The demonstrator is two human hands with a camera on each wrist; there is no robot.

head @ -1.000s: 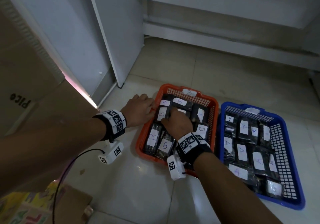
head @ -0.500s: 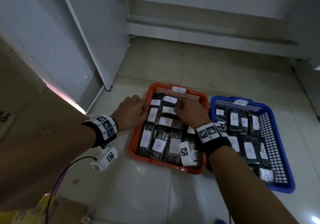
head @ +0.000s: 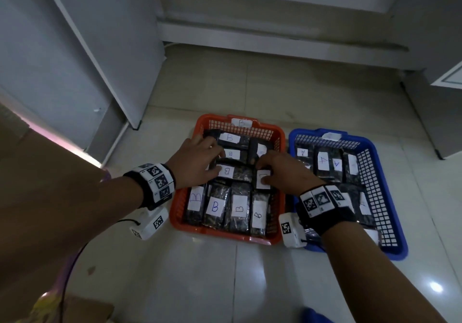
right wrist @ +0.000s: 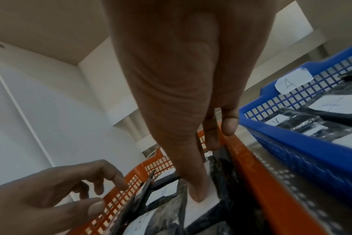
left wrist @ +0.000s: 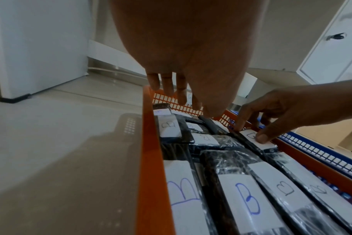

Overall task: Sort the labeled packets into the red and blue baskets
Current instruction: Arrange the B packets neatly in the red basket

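**Both hands on the B packets in the red basket**

The red basket (head: 279, 135) sits on the tiled floor (head: 195, 272), touching or just beside the blue basket (head: 375, 152) on its right; both are full of dark packets with white labels; those in the red basket read B, those in the blue basket read A; each basket carries a matching paper tag on its far rim.

The left hand (head: 197, 162) reaches over the red basket's left wall; its thumb lies on the white label of a middle B packet (head: 235, 172) and its fingers spread over the packets beyond; whether it actually grips a packet I cannot tell, and the fingers look relaxed rather than clenched.

The right hand (head: 282, 172) works at the basket's right side; it pinches a labeled packet (head: 263, 179), thumb (left wrist: 263, 136) pressed on the white label and fingers curled over the far edge; that packet is tilted, propped on its neighbours inside the red basket.

Four B packets (head: 215, 207) lie side by side along the basket's near wall.
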